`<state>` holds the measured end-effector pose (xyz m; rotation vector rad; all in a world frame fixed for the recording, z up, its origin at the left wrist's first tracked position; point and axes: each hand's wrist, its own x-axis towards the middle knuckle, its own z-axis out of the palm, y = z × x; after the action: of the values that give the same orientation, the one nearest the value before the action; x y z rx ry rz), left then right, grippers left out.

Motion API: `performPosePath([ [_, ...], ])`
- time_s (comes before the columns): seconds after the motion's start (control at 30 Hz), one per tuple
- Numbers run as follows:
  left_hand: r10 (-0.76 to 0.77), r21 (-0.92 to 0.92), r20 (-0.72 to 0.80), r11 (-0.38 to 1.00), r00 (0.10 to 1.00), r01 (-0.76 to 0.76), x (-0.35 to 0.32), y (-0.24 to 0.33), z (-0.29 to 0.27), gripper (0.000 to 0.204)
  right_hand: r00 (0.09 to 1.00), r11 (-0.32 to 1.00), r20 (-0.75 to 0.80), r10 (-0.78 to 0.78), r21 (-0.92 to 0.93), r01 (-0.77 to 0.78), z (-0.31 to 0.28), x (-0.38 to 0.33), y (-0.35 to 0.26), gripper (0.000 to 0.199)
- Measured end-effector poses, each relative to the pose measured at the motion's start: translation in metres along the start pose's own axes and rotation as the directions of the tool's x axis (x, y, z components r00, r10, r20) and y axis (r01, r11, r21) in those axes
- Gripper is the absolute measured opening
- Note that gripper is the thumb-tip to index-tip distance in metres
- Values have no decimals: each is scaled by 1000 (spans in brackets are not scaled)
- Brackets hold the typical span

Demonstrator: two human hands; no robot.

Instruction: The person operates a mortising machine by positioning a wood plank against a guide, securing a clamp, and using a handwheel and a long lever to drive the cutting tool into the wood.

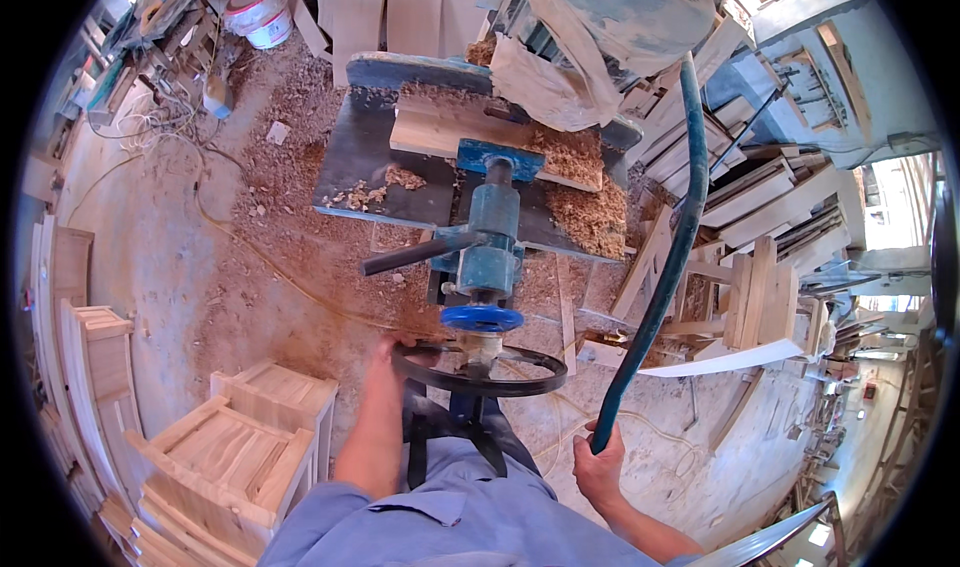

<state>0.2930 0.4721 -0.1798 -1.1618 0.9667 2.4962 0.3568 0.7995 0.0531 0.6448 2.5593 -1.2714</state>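
My left hand is at the left rim of a black handwheel in front of my waist, its fingers closed there and partly hidden. In my right hand is the lower end of a long, curved blue-green lever, which rises toward the machine's head. Beyond the wheel, a blue clamp with a grey side handle presses toward a light wooden board. The board lies on the dark machine table against its rear fence. A smaller blue wheel sits below the clamp.
Wood shavings heap on the table's right side. Wooden panelled pieces stand at lower left. Stacked boards and a wooden frame are at right. A yellowish hose crosses the floor; a white bucket stands far left.
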Motion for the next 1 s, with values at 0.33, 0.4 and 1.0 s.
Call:
performPosePath([
  [0.33,-207,-218,-52,957,977,191,25,-16,8,57,998,998,5,-57,-34,57,-1,6,16,23],
  [0.4,-310,-454,-5,848,951,274,54,-17,-21,53,998,998,12,-68,-15,68,7,5,11,23],
  [1.0,75,-188,-447,967,891,-175,-81,68,104,67,999,1000,-33,-24,-19,24,42,2,-11,23],
])
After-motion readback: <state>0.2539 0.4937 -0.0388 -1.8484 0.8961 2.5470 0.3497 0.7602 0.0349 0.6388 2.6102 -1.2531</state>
